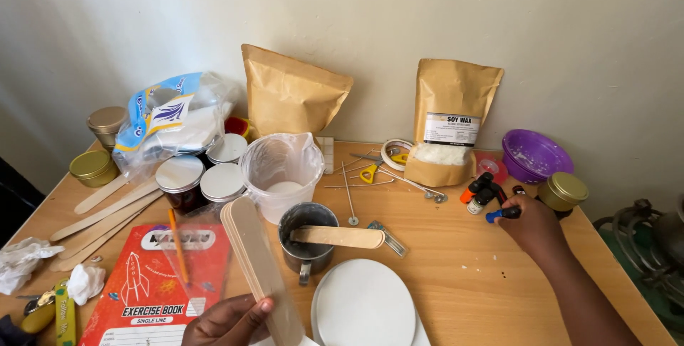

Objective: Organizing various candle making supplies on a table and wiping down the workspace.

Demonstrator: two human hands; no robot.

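Head view, wooden table (456,275) against a pale wall. Left hand (228,321), near bottom edge: clasping a stack of flat wooden stir sticks (260,267) at their lower end, fingers curled round the front, the stack slanting up towards a clear plastic tub (283,171). Sticks judged light, stiff and smooth; thin enough to fan apart or slide unless pinched across the flat faces near one end. Right hand (531,228), right side of table: fingers closed around a small blue-capped bottle (503,213), which rests on or just above the tabletop beside a cluster of small dark dropper bottles (481,193). Bottle judged small, light and rigid, probably slippery and easily tipped; best held round the body rather than the cap. Adjacent items: metal cup (308,243) with one wooden stick (336,236) laid across its rim; round white plate (363,303) in front of it; red exercise book (146,285) at left under an orange pencil (178,246); three white-lidded jars (203,175); loose wooden sticks (107,214); two brown paper pouches (449,121) at the wall; purple bowl (534,155); gold-lidded tin (563,190); yellow-handled scissors (370,170); wicks (349,196).
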